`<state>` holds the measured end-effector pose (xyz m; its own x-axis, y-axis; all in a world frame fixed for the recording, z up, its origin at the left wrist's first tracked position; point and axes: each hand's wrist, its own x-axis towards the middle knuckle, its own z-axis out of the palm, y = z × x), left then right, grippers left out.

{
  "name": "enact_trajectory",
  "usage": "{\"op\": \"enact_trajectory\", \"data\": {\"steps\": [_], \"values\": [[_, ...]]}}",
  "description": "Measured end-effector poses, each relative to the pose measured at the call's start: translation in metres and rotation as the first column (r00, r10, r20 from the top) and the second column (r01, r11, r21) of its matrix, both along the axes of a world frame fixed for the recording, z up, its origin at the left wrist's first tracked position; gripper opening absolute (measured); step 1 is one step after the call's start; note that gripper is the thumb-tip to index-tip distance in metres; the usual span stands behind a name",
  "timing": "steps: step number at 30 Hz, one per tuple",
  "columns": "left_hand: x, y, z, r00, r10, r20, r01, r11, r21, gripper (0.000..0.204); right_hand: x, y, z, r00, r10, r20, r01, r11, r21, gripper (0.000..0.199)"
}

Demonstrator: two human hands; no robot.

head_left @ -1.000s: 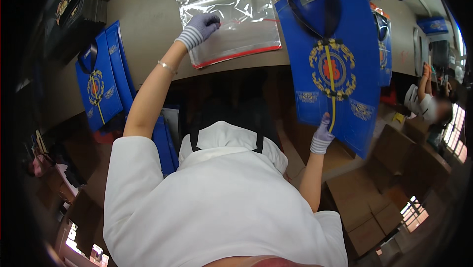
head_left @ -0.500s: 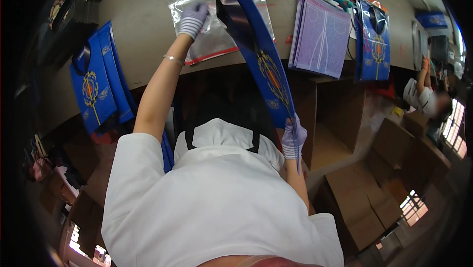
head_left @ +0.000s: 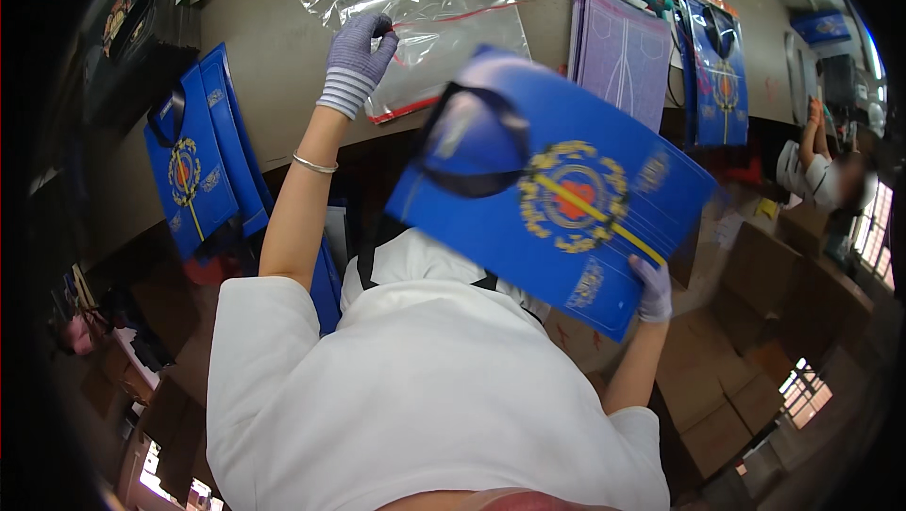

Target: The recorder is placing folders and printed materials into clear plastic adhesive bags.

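My left hand (head_left: 360,60), in a purple-grey knit glove with a striped cuff, is at the stack of clear plastic bags (head_left: 453,49) on the table. Its fingers are curled in a pinch at the edge of the top bag, by a red strip. In my gloved right hand (head_left: 653,290) is the lower corner of a blue paper gift bag (head_left: 604,190). That bag is tilted in front of me, its printed face showing a gold wreath around a red centre. Its black ribbon handle (head_left: 472,183) hangs loose at the upper left, and the bag is partly blurred.
More blue gift bags (head_left: 195,190) hang over the table edge at left, beside a black box (head_left: 132,30). Purple printed bags (head_left: 628,58) and another blue bag (head_left: 722,86) are at right. Cardboard boxes (head_left: 717,388) stand on the floor at lower right. Another person (head_left: 807,167) sits far right.
The blue gift bag has turned from edge-on to show its printed face, as my right hand moved right. My left hand has shifted slightly left and down along the plastic bags.
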<state>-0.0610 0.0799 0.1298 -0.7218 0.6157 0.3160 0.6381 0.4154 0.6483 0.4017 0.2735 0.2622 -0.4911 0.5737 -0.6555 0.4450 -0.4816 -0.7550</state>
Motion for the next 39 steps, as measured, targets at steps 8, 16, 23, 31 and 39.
{"op": "enact_trajectory", "data": {"steps": [8,16,23,31,39], "values": [[0.0,-0.023,0.003,0.99,-0.137,0.036,0.141,0.978,-0.156,0.016,-0.071,-0.004,-0.105,0.99,0.076,-0.119,-0.081,0.996,-0.037,0.043],[0.052,-0.039,-0.031,0.825,0.485,0.289,-0.37,0.851,-0.372,0.057,-0.073,-0.009,-0.105,0.993,0.06,-0.1,-0.069,0.994,-0.084,0.049],[0.033,-0.053,-0.062,0.846,0.468,0.255,-0.435,0.883,-0.176,0.012,-0.089,-0.006,-0.105,0.984,0.096,-0.149,-0.096,0.995,0.004,0.049],[0.056,-0.099,-0.032,0.91,0.373,-0.182,-0.388,0.92,-0.052,0.007,-0.076,-0.008,-0.115,0.979,-0.012,-0.203,0.017,1.0,0.022,0.048],[0.077,-0.101,-0.031,0.872,0.48,0.096,-0.484,0.875,0.024,0.011,-0.074,-0.055,-0.106,0.953,-0.178,-0.244,0.181,0.983,-0.014,0.054]]}}
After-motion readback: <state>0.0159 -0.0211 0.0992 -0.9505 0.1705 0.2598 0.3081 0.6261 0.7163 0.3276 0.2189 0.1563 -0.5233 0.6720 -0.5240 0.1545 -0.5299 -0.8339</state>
